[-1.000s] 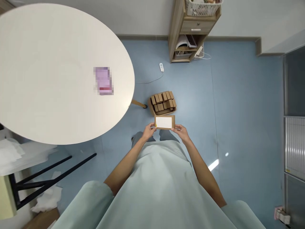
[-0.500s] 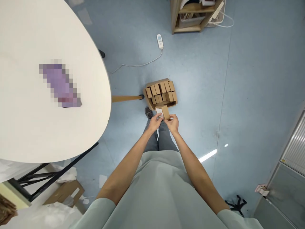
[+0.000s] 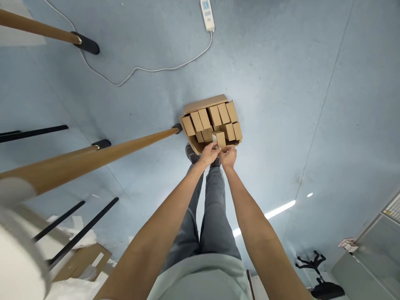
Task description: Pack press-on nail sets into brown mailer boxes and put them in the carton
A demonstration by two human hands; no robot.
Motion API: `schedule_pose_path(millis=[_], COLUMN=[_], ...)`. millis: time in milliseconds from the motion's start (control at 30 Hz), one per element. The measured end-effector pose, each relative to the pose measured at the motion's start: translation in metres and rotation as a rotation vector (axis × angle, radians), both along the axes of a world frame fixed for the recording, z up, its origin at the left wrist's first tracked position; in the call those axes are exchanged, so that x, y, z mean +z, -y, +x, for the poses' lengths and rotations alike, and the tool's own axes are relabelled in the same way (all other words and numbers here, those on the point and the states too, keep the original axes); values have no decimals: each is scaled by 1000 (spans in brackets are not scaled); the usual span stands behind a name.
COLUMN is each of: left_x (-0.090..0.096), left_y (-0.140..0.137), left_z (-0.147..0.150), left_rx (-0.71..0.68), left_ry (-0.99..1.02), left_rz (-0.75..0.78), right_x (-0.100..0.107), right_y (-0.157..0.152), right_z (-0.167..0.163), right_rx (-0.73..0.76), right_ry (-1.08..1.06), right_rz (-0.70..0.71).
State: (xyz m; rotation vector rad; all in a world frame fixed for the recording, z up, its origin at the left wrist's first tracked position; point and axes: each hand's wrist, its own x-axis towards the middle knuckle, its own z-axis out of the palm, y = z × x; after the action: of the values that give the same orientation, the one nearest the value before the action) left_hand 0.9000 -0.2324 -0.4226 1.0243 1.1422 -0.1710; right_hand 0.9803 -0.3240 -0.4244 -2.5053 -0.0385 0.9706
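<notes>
Between my two hands is a small brown cardboard box [image 3: 220,140] with a white patch on its left side. My left hand [image 3: 210,153] grips its lower left, and my right hand [image 3: 228,156] grips its lower right corner. The small box is over the near side of a larger open carton [image 3: 204,103] on the floor. Several similar small boxes [image 3: 214,116] stand in rows inside that carton. Whether the held box touches the ones beside it I cannot tell.
Wooden table legs [image 3: 140,143] reach down on the left, one foot beside the carton. A white power strip [image 3: 207,16] with a cable lies on the floor ahead. My shoes [image 3: 191,154] are close to the carton's near edge. A flattened cardboard box [image 3: 81,261] lies lower left.
I have bent down, and the view is closer to the floor. Both hands, with the small box between them, have lowered to the carton. The tabletop has mostly left the view.
</notes>
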Motion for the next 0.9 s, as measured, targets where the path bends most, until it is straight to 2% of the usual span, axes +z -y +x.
schedule_pose_path(millis=[133, 267, 400, 500, 600, 667, 767, 900], left_x=[-43, -69, -81, -79, -64, -47, -10, 49], left_y=[3, 7, 7, 6, 7, 9, 16, 28], left_z=[8, 11, 10, 10, 9, 6, -3, -20], left_rx=[4, 5, -18, -14, -12, -18, -23, -43], left_ry=[26, 18, -19, -23, -80, -136, -169, -197], left_rz=[-51, -63, 18, 40, 34, 32, 32, 45], right_x=[-48, -81, -94, -93, -80, -62, -24, 37], right_y=[3, 4, -2, -7, -8, -5, 6, 25], right_z=[0, -9, -18, -19, -16, -15, -14, -17], right_rx=[-20, -143, -248, -304, -352, -366, -350, -329], right_ry=[-19, -6, -6, 6, 24, 29, 29, 49], right_rz=[22, 116, 195, 240, 230, 202, 196, 225])
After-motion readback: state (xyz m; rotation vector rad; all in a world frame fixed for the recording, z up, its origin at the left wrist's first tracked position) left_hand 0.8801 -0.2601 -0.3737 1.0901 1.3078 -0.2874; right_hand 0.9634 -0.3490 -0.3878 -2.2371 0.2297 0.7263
